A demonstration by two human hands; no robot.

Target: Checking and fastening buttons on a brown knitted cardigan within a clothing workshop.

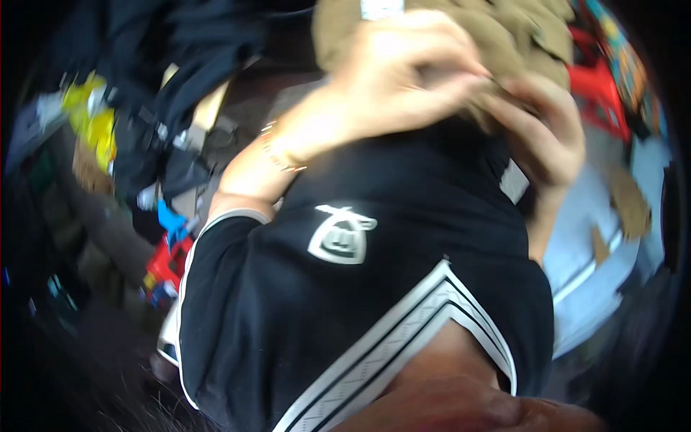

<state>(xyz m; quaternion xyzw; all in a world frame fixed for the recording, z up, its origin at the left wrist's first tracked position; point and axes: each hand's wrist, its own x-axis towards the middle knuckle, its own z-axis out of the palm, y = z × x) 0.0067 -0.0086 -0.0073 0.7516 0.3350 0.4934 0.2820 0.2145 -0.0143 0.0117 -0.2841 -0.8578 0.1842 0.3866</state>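
Khaki cloth [522, 36] lies bunched at the top of the view, beyond the black shirt [432, 187]. Both hands pinch its near edge, fingertips almost meeting: left hand [407, 79] with thumb and forefinger closed, right hand [543, 126] with fingers curled in. Red plastic [601, 93] stands right, yellow plastic [101, 126] left.

I can make out no words or numbers from here. On the chest of the black shirt [245, 309] I see a white shield-shaped emblem [344, 253] with a letter-like mark inside. The neck trim [374, 362] carries fine dark marks, and the white tag [382, 8] on the brown cloth [497, 36] is too blurred to read.
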